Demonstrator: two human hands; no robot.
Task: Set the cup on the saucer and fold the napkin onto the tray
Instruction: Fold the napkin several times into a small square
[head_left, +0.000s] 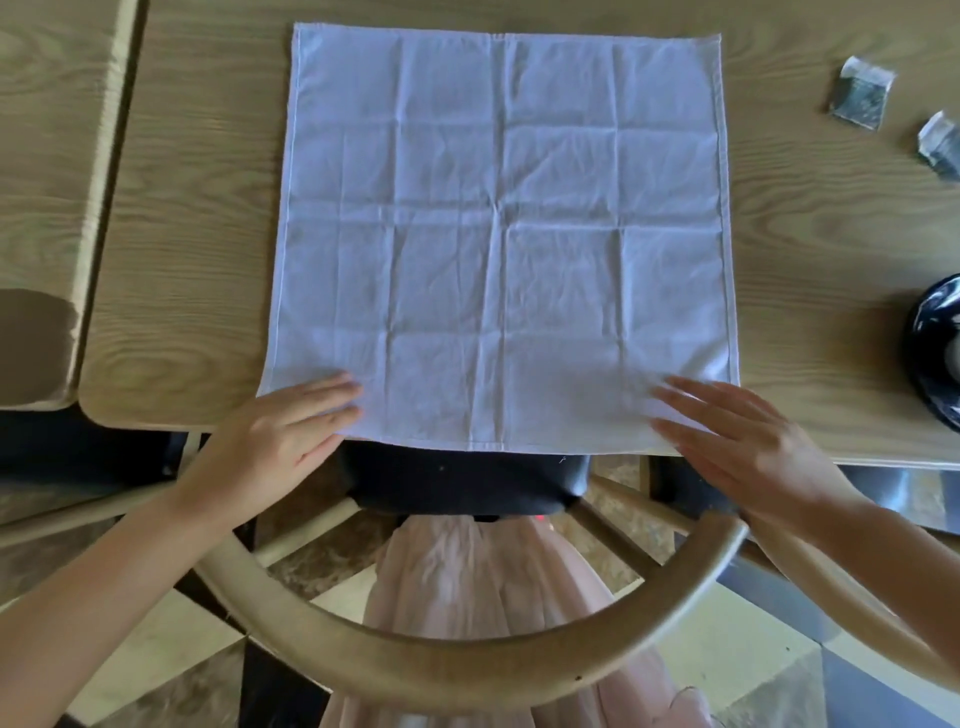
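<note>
A white cloth napkin lies spread out flat and square on the wooden table, creased in a grid; its near edge hangs slightly over the table's front edge. My left hand rests flat, fingers apart, on the napkin's near left corner. My right hand lies flat with fingers spread on the near right corner. A dark, glossy saucer shows only partly at the right edge of the frame. No cup or tray is in view.
Two small tea-bag packets lie at the table's far right. A second wooden table adjoins on the left with a narrow gap. A curved wooden chair back with a black seat stands below the table's front edge.
</note>
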